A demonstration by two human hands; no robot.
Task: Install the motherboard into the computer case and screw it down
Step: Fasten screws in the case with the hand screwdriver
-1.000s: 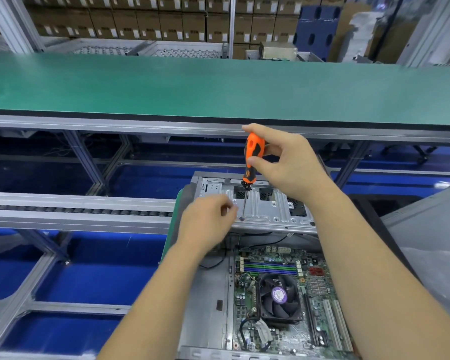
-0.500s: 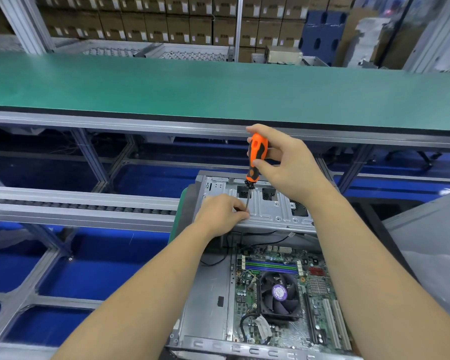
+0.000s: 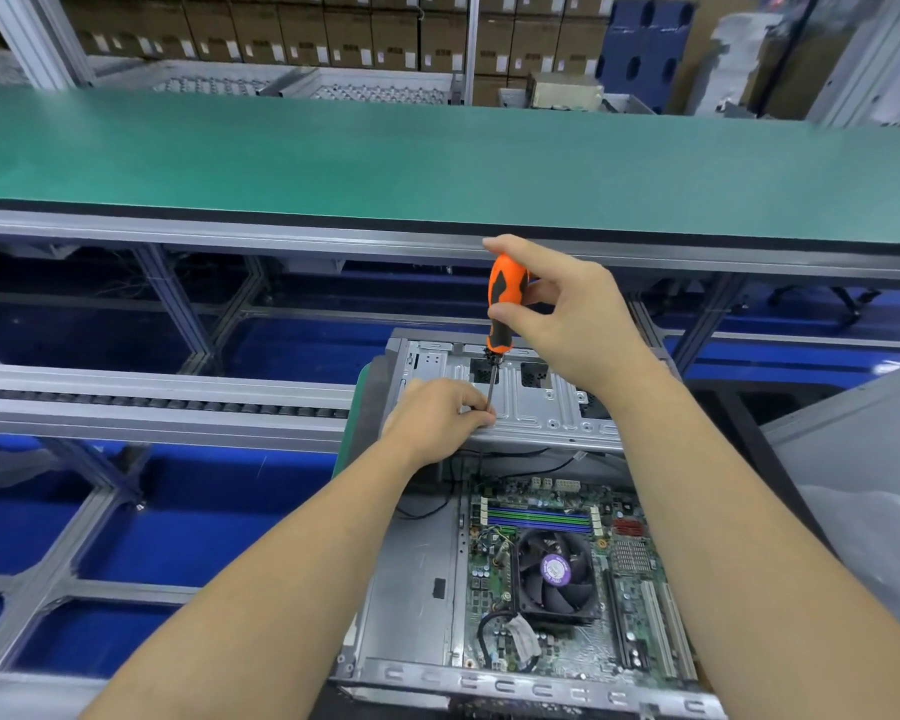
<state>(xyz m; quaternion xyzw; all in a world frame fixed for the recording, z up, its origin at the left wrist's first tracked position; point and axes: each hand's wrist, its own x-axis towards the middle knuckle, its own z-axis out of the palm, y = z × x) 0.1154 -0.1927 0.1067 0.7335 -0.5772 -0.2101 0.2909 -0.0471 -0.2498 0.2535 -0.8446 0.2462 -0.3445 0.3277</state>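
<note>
1. Right hand pinches the orange-and-black screwdriver upright by its handle; left hand curls its fingertips round the thin steel shaft down at the tip, on the case's drive cage.
2. Versus half a second back – barely any change, same grips.
3. Green motherboard lies flat inside the grey sheet-metal case, round black fan on top.

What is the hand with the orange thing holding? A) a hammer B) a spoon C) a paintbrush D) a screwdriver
D: the right hand grips the orange and black handle of a screwdriver, whose thin metal shaft points down to the fingertips of the left hand over the metal computer case.
</note>
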